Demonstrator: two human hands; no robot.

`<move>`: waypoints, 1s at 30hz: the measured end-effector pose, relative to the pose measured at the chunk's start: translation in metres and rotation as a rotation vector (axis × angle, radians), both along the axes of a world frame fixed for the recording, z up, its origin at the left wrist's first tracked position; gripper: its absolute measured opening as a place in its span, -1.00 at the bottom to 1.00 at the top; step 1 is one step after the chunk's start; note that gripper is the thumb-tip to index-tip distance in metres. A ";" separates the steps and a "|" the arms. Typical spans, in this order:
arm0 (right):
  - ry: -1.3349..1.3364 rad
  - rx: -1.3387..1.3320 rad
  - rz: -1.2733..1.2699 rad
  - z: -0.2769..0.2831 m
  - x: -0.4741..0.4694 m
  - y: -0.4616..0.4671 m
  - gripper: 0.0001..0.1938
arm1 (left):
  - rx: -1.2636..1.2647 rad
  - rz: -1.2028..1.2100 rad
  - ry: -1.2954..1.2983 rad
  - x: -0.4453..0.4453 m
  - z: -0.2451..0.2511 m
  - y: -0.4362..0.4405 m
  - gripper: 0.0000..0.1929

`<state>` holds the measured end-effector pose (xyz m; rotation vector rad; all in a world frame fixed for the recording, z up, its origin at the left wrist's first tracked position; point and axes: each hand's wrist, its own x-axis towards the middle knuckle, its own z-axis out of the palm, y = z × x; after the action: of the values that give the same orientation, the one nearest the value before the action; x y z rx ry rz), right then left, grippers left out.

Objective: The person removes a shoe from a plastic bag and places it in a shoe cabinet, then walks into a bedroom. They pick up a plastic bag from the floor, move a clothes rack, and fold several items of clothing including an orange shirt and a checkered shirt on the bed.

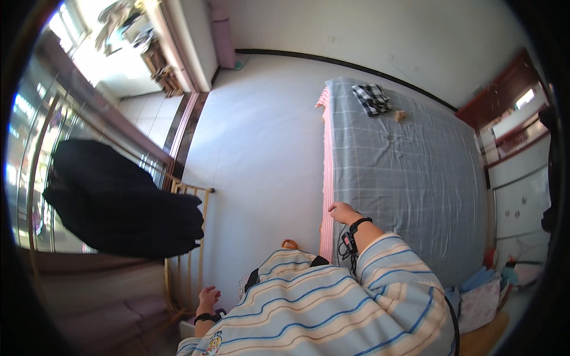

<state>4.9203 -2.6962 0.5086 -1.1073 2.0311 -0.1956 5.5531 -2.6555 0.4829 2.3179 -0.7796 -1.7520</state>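
My right hand [344,212], a black band on its wrist, is over the near left edge of the bed. Its fingers bend loosely and nothing shows in them; I cannot tell whether it touches the sheet. A grey plaid bed sheet [401,178] covers the bed, with pink striped fabric [327,173] along the left side. Black cables [349,249] are beside my right wrist. My left hand [209,296], also banded at the wrist, hangs low on the left with fingers apart and holds nothing. Near the far end of the bed lie a black-and-white checked cloth [372,99] and a small tan object [399,116].
A dark cloth or garment [120,200] drapes over a rack with light-coloured bars [205,204] on my left. Pale floor [258,133] runs between rack and bed towards a doorway sill [185,129]. Folded fabrics [481,298] are at the lower right. A pink rolled object [222,38] stands in the far corner.
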 end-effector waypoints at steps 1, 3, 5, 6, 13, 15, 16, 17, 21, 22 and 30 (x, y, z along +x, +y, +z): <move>-0.015 0.024 -0.110 0.000 -0.008 0.001 -0.75 | 0.006 -0.054 0.009 -0.013 0.008 -0.027 -0.71; -0.043 0.068 -0.326 0.001 -0.032 0.002 -0.76 | -0.054 -0.138 0.016 -0.042 0.018 -0.068 -0.71; -0.191 0.036 -0.566 -0.019 -0.065 0.012 -0.78 | -0.118 -0.260 0.050 -0.071 0.012 -0.112 -0.70; -0.255 0.020 -0.647 -0.018 -0.074 0.008 -0.80 | -0.108 -0.286 0.053 -0.081 0.007 -0.131 -0.71; -0.278 0.044 -0.807 -0.023 -0.115 -0.034 -0.81 | 0.014 -0.622 0.007 -0.149 -0.002 -0.251 -0.67; -0.302 0.048 -0.748 -0.024 -0.131 -0.056 -0.81 | 0.088 -0.581 0.133 -0.137 -0.043 -0.277 -0.66; -0.322 0.027 -0.746 -0.026 -0.139 -0.066 -0.81 | 0.214 -0.587 0.208 -0.135 -0.064 -0.300 -0.67; -0.340 0.013 -0.748 -0.029 -0.148 -0.073 -0.80 | 0.250 -0.644 0.182 -0.151 -0.065 -0.320 -0.69; -0.414 -0.057 -0.910 -0.029 -0.198 -0.130 -0.80 | 0.080 -0.828 -0.054 -0.268 0.048 -0.392 -0.73; -0.456 -0.093 -0.962 -0.038 -0.216 -0.140 -0.80 | 0.058 -0.739 0.005 -0.271 0.032 -0.412 -0.73; -0.633 -0.276 -1.491 -0.099 -0.401 -0.256 -0.56 | -0.051 -0.569 0.005 -0.381 0.018 -0.492 -0.76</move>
<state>4.5192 -2.9523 0.4094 0.5284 1.8150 -1.3695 5.1721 -3.1479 0.5009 2.1910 -1.5831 -1.8928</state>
